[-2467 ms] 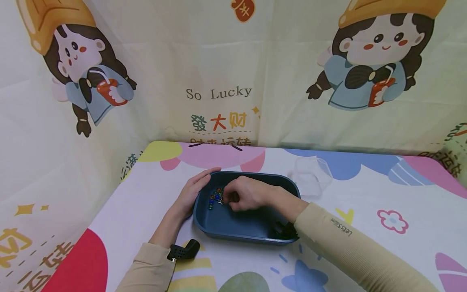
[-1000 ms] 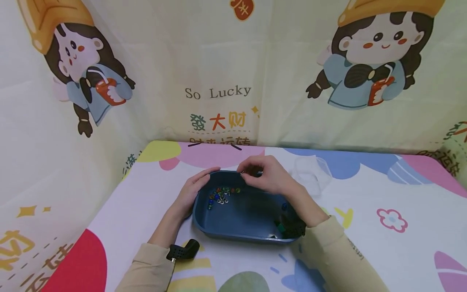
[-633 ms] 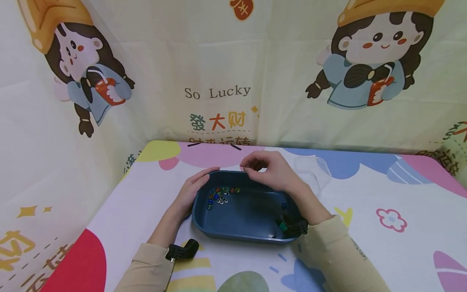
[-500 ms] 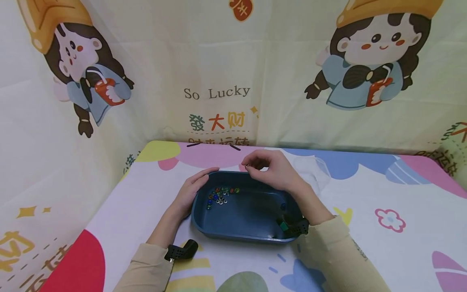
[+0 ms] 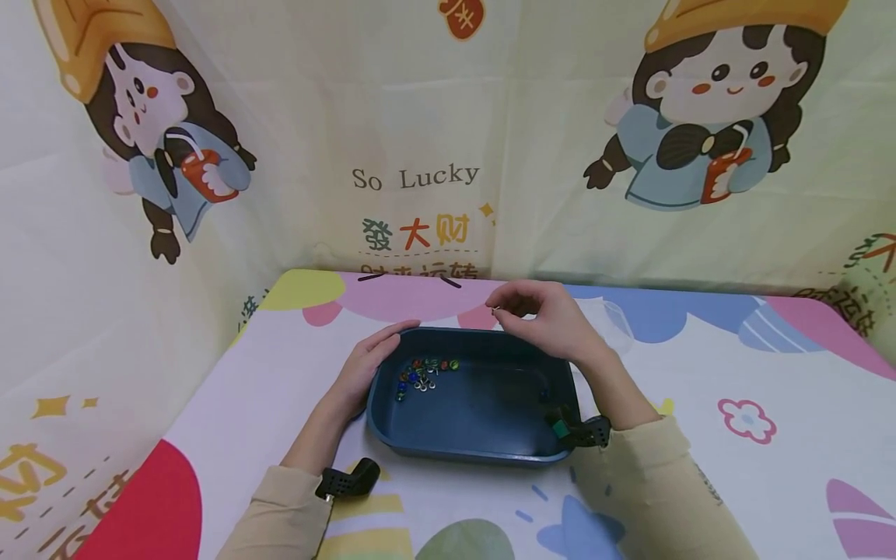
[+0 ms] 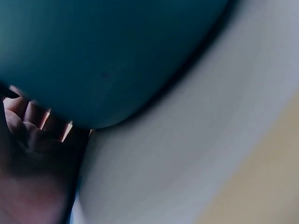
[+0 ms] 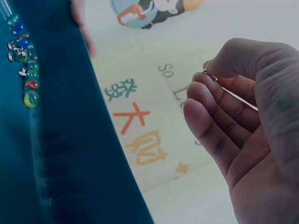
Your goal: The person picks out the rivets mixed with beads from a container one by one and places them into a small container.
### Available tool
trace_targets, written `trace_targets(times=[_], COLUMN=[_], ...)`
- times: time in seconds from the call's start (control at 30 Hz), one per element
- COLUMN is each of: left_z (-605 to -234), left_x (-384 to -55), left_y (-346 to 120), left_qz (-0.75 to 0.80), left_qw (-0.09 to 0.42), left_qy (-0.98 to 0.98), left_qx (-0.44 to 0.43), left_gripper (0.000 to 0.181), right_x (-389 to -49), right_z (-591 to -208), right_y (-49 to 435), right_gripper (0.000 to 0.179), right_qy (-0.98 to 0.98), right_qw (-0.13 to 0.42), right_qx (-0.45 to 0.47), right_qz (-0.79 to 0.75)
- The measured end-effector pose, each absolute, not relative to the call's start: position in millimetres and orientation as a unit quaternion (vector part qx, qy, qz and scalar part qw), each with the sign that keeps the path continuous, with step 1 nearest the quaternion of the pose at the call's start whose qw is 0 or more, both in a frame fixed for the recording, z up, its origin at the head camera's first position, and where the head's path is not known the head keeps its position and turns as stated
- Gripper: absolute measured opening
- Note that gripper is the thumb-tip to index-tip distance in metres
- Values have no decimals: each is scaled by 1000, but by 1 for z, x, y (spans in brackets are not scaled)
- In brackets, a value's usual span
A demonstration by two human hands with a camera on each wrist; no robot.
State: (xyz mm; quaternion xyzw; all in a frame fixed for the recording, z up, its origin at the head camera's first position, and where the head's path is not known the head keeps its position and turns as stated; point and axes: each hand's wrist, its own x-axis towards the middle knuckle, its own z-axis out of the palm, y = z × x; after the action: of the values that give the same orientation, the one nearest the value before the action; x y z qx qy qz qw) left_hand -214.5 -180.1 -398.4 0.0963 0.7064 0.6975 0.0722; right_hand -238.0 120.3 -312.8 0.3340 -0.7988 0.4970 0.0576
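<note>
A dark blue tray (image 5: 476,455) stands on the table. My left hand (image 5: 360,369) rests against its left end, with straight fingers along the outside of the back corner; part of that hand also shows in the left wrist view. Glass marbles (image 5: 413,376) in several colours lie in the tray's left part, beside small silver ring-shaped pieces (image 5: 423,384). Above the back rim, towards the right, my right hand (image 5: 549,315) pinches one small silver ring-shaped metal piece (image 7: 211,76) between thumb and index finger. Its other fingers are loosely curved.
A clear plastic box (image 5: 612,323) stands behind the tray to the right, partly hidden by my right hand. A dark blue marble (image 5: 544,394) lies in the tray's right part. The table (image 5: 672,482) has a colourful printed cover, and a printed cloth (image 5: 434,117) hangs behind.
My right hand has risen from among the marbles and silver pieces, pinching one small piece, and has moved back and right over the rim. The left hand has stayed at the tray's left end.
</note>
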Motion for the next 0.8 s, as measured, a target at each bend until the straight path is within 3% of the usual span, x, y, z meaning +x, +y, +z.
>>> trace_targets(times=[0.8], left_z=[-398], left_x=[-215], left_y=[-181], left_qz=[696], left_qw=[74], left_qy=[707], left_qx=[101], left_gripper=[43], right_x=[-251], right_z=[-320], right_y=[171], right_gripper=[15], right_qy=[-819], right_qw=[56], right_qx=[274], right_qz=[502])
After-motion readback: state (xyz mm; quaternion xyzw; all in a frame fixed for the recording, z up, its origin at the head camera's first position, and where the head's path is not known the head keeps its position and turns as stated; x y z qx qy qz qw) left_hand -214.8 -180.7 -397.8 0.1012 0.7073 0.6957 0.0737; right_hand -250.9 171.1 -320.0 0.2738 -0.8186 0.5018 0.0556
